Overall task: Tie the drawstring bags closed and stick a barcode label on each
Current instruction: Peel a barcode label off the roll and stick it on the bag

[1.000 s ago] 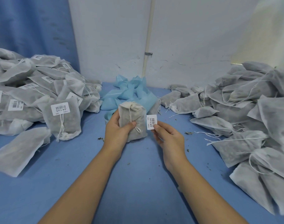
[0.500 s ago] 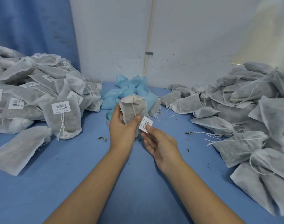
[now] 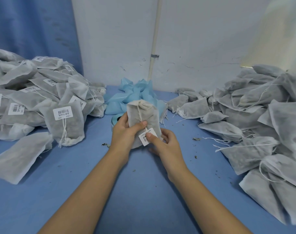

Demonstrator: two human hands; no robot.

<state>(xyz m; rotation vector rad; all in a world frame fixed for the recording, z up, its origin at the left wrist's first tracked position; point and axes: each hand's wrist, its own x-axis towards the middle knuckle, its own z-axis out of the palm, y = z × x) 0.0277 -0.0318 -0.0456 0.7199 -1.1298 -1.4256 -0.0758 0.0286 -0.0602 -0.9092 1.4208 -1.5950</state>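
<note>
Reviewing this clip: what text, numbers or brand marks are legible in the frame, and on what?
No text reads clearly.
Barcode label that the right hand pinches onto the held bag: barcode and print, too blurred.
Front label on the leaning bag of the left pile: barcode and a row of characters, unreadable.
Other left-pile labels: too small.

Upright grey-white drawstring bag point(image 3: 152, 115), neck cinched, small white barcode label point(image 3: 144, 140) seemingly against its lower front.

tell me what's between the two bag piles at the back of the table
A heap of crumpled light-blue paper, in the head view.
</note>
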